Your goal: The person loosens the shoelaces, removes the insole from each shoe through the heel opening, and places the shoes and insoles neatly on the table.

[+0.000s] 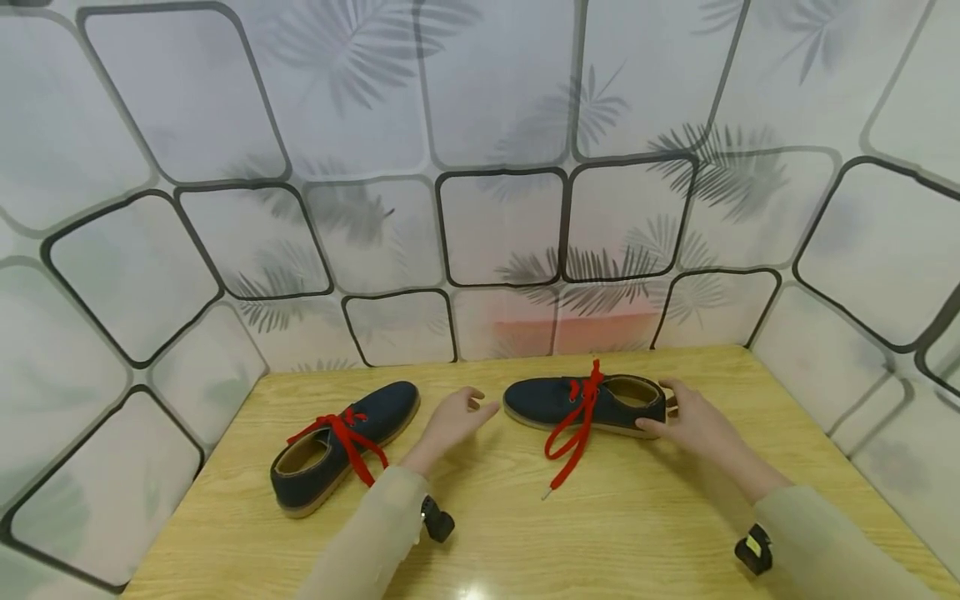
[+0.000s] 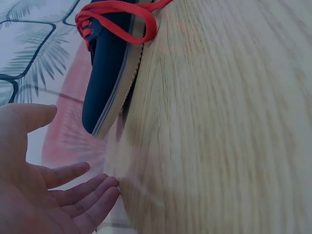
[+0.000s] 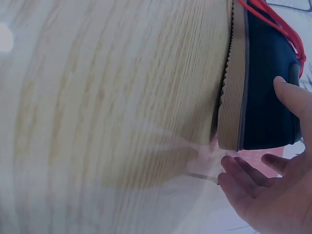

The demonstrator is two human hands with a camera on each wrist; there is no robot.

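Note:
Two navy lace-up shoes with red laces and tan soles are on the wooden table. My right hand (image 1: 701, 425) is at the heel of the right shoe (image 1: 543, 402), its thumb over the near side. In the right wrist view, the other fingers (image 3: 241, 183) are loosely bent just behind the heel. My left hand (image 1: 453, 423) hovers between the shoes with relaxed fingers, holding nothing. From the left wrist, its spread fingers (image 2: 80, 192) appear just short of the right shoe's toe. The left shoe (image 1: 382, 412) stands at an angle, toe pointing away and to the right.
Pale patterned curtain-like walls (image 1: 502, 225) enclose the wooden table (image 1: 495, 533) at the back and both sides. Loose red lace ends (image 1: 562, 467) from the right shoe trail onto the wood toward me. A dark device is strapped on each wrist.

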